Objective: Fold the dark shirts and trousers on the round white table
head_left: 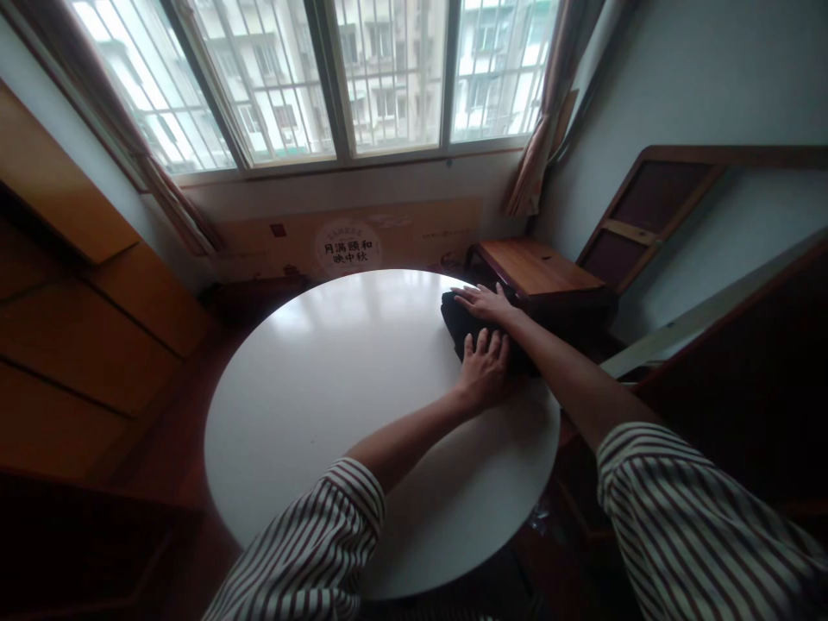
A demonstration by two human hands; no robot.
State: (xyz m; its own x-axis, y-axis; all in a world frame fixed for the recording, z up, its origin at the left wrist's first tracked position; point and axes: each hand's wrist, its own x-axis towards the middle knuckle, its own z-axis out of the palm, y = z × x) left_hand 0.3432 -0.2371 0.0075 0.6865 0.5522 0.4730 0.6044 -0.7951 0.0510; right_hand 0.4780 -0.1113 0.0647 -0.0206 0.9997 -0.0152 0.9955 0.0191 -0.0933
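A dark, folded bundle that looks like black cloth lies at the right rim of the round white table. My left hand rests on its near part, fingers spread and pointing away from me. Farther back, my right hand lies flat across the bundle's far part, its fingers stretched to the left. Neither hand is wrapped around anything. The bundle's right side is partly hidden by my right forearm, and its exact kind is hard to make out.
Behind the table at the right stands a low wooden side table. A wooden chair or bed frame leans along the right wall. Orange-brown cabinets line the left. A barred window with curtains fills the back.
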